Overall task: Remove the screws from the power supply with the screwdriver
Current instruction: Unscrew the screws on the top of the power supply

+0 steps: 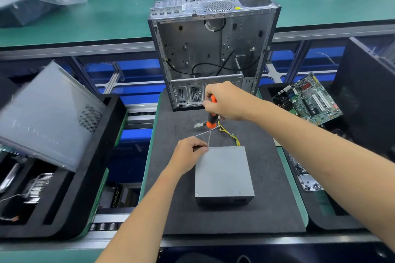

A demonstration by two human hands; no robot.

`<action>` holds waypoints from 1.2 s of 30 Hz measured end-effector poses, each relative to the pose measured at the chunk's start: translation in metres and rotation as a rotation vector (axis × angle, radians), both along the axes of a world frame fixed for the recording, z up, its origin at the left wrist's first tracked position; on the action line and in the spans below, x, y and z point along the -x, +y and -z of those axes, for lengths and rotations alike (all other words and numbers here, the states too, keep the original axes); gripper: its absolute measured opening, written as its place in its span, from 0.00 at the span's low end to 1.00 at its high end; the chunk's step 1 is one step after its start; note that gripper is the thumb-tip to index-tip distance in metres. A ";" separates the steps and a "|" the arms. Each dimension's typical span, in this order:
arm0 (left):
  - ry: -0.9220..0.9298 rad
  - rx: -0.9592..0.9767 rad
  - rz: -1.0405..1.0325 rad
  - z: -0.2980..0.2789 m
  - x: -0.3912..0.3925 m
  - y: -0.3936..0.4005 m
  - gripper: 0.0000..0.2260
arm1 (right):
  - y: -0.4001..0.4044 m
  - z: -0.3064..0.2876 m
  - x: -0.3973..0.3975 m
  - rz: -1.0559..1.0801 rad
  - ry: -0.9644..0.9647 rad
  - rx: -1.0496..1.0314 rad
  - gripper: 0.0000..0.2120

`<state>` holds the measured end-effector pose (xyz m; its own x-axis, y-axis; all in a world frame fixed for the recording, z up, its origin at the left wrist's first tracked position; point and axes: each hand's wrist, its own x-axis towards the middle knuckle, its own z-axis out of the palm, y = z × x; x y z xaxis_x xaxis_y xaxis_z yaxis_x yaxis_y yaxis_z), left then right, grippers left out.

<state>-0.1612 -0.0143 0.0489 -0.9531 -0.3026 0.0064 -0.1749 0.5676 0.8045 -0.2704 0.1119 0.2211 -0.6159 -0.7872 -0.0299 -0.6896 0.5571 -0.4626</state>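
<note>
A grey power supply [223, 174] lies flat on the dark mat [171, 198], its yellow and black wires [228, 133] trailing from its far edge. My right hand [226, 100] grips the orange and black handle of a screwdriver [211, 118], held nearly upright. The thin metal shaft runs down to the box's far left corner. My left hand [188, 153] rests at that corner and pinches the shaft near its tip. The tip and the screw under it are hidden by my fingers. Two small screws show near the box's near edge.
An empty computer case [213, 49] stands open behind the mat. A grey side panel [47, 113] leans over a black tray at left. At right a black tray holds a green circuit board [310, 100]; a small tray of loose screws [303, 175] sits near my right forearm.
</note>
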 end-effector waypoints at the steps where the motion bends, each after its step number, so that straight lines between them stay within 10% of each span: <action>1: 0.007 0.009 0.001 0.000 0.001 0.000 0.04 | 0.000 0.000 0.000 0.000 0.004 0.001 0.07; 36: 0.017 -0.094 -0.066 0.007 -0.002 0.003 0.14 | -0.010 -0.013 -0.006 -0.269 0.069 -0.201 0.04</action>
<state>-0.1590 -0.0111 0.0417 -0.9311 -0.3645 -0.0086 -0.1949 0.4776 0.8567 -0.2647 0.1024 0.2342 -0.3931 -0.9043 -0.1661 -0.8502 0.4263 -0.3090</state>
